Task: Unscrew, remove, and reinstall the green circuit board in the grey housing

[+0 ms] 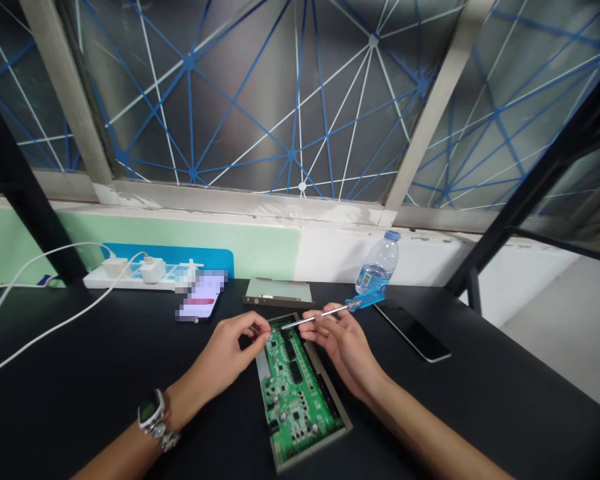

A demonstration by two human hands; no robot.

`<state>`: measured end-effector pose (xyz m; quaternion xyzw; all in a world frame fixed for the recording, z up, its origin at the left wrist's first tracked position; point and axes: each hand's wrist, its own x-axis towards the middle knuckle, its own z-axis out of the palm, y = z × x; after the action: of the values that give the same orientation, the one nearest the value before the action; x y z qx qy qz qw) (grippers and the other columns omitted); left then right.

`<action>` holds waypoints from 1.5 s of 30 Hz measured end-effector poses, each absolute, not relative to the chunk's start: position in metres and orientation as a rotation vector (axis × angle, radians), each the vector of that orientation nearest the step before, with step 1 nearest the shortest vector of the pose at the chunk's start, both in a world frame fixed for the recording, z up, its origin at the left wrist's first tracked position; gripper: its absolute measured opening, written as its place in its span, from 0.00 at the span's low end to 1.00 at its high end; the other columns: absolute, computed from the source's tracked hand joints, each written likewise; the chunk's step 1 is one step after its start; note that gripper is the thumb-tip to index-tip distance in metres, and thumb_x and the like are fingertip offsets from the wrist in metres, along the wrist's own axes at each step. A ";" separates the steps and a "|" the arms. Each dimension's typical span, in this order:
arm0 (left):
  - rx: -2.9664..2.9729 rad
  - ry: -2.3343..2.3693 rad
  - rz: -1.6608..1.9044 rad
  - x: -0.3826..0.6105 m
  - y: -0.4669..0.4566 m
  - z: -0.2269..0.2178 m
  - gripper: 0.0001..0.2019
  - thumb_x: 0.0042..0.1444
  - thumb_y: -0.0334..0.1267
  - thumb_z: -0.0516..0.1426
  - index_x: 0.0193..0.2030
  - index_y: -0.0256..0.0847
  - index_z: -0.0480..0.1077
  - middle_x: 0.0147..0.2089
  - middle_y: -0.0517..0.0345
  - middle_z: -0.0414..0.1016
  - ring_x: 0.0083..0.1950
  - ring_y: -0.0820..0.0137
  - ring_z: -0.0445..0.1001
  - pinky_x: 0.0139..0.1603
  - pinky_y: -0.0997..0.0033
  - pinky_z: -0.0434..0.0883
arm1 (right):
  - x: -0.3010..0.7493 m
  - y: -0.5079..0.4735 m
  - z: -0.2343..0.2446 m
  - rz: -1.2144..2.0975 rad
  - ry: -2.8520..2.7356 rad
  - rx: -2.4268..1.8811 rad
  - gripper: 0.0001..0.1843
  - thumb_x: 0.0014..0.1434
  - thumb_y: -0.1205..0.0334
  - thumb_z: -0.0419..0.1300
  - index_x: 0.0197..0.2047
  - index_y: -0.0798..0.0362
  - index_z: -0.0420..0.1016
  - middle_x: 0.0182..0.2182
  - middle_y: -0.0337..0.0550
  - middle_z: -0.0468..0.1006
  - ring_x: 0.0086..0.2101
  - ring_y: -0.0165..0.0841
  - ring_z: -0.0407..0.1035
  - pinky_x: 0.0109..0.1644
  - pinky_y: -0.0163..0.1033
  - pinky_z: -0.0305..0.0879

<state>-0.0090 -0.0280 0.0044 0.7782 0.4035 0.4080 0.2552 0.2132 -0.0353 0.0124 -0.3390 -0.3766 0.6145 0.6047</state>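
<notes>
The fingers of the right hand (343,350) are closed in a pinch around the steel shaft of a blue-handled screwdriver (330,312), just ahead of its translucent handle. The shaft runs across toward the left hand (225,353), whose thumb and forefinger are pressed together beside the tip, over the top corner of the board; whether they hold anything tiny cannot be told. Beneath both hands, in the middle of the table, lies a green circuit board in a grey metal tray (315,448). A black smartwatch with a silver link band (151,410) circles the left wrist.

The matte black table (90,353) runs on from there. Toward the right edge lies a flat black tablet (413,330). Along the far edge sit a rectangular grey metal plate (279,292), a phone with a pixelated screen (200,297), and a clear plastic water bottle with a blue cap (377,263). Toward the far left corner, a white power strip (130,277) holds two white chargers (153,270) with white cables (45,293) trailing across the table.
</notes>
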 end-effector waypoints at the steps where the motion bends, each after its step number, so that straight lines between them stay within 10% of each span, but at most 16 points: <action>1: 2.108 1.093 1.113 -0.009 -0.028 0.004 0.05 0.62 0.36 0.55 0.36 0.40 0.71 0.34 0.59 0.76 0.34 0.71 0.74 0.38 0.70 0.71 | 0.212 -0.036 0.012 1.435 -0.860 -0.786 0.20 0.52 0.64 0.69 0.39 0.50 0.60 0.36 0.45 0.83 0.33 0.36 0.79 0.43 0.44 0.72; 31: 2.201 1.085 1.028 -0.004 -0.035 -0.002 0.05 0.69 0.36 0.42 0.43 0.43 0.57 0.39 0.57 0.68 0.38 0.69 0.72 0.42 0.67 0.68 | 0.208 -0.039 0.010 1.508 -0.714 -0.889 0.15 0.52 0.60 0.71 0.33 0.55 0.68 0.39 0.50 0.83 0.30 0.33 0.80 0.27 0.30 0.75; 45: 2.466 1.404 0.632 -0.078 0.005 0.014 0.09 0.62 0.36 0.48 0.36 0.41 0.68 0.37 0.55 0.74 0.38 0.65 0.72 0.42 0.67 0.67 | 0.210 -0.038 0.009 1.401 -0.856 -0.892 0.16 0.52 0.58 0.71 0.34 0.55 0.68 0.37 0.51 0.83 0.30 0.35 0.79 0.24 0.31 0.71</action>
<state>-0.0781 0.0048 0.0138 0.8424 0.4796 0.2158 0.1171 0.2105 -0.0379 0.0086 -0.3837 -0.3685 0.6030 0.5944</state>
